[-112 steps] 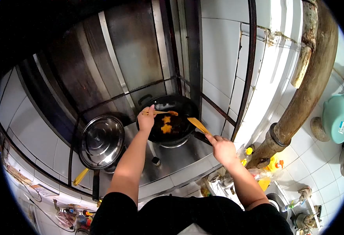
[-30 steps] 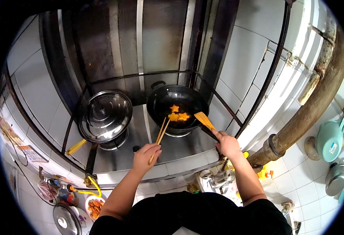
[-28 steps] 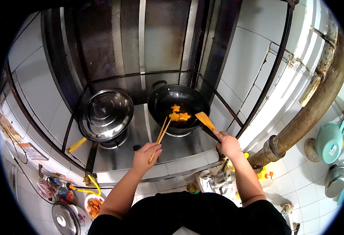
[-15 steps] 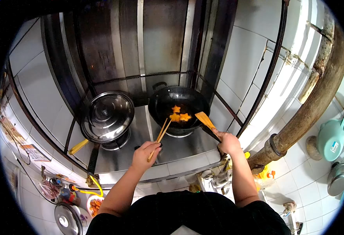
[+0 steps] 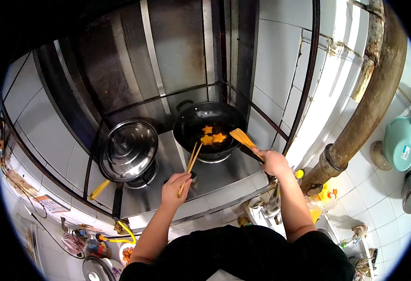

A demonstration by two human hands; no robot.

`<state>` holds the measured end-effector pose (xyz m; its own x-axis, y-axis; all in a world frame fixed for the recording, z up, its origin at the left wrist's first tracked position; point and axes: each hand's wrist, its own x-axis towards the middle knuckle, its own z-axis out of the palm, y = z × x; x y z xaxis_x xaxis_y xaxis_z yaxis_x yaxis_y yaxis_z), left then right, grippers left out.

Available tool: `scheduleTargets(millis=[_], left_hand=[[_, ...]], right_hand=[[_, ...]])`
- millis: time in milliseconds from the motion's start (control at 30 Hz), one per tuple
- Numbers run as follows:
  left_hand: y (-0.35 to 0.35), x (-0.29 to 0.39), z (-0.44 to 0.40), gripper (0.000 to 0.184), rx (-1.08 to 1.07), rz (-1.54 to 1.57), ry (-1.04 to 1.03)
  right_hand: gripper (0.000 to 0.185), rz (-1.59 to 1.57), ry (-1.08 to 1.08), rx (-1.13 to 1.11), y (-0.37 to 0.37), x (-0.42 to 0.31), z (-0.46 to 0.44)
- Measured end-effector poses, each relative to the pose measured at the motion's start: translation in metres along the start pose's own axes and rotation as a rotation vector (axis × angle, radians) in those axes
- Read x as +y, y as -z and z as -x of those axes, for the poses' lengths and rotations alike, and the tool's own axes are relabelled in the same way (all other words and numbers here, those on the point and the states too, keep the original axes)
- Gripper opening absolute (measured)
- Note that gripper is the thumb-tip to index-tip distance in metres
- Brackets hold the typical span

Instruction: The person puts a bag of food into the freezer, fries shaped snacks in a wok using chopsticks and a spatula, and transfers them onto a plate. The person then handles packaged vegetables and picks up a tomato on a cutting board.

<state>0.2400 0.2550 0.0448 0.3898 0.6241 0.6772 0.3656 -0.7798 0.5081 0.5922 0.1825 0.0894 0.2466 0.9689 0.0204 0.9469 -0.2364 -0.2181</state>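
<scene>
My left hand [image 5: 176, 189] is closed around a pair of wooden chopsticks [image 5: 194, 158], their tips at the near rim of the black wok [image 5: 187, 122]. Three star-shaped orange pieces [image 5: 207, 139] lie close together in dark oil at the bottom of the wok. A wooden spatula [image 5: 241, 137] is gripped in my right hand [image 5: 275, 163], its blade over the wok's right rim. Just under the spatula runs the wok's black handle [image 5: 252, 154], reaching toward the same hand; whether the fingers also wrap it I cannot tell.
On the left burner stands a pan with a shiny metal lid [image 5: 129, 147], its black handle pointing toward me. A yellow hose [image 5: 127, 234] and a bowl of orange pieces [image 5: 127, 253] are at lower left. A thick brown pipe [image 5: 371, 112] slants along the right wall.
The view has turned slightly, so the stove appears tilted. My hands keep their grips, and the chopsticks, spatula and star pieces stay nearly in the same places relative to the wok.
</scene>
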Motion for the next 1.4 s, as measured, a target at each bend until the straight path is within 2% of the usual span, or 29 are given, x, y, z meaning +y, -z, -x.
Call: scheduleTargets(millis=[333,1400], left_hand=[[-0.002,-0.001,0.000,0.016,0.006,-0.005,-0.013],[-0.008,-0.002,0.001,0.015,0.029,-0.033,-0.038]], right_hand=[[0.074,0.047,-0.022,-0.082,0.007,-0.006,0.001],[0.077,0.021,0.003,-0.080,0.006,0.000,-0.001]])
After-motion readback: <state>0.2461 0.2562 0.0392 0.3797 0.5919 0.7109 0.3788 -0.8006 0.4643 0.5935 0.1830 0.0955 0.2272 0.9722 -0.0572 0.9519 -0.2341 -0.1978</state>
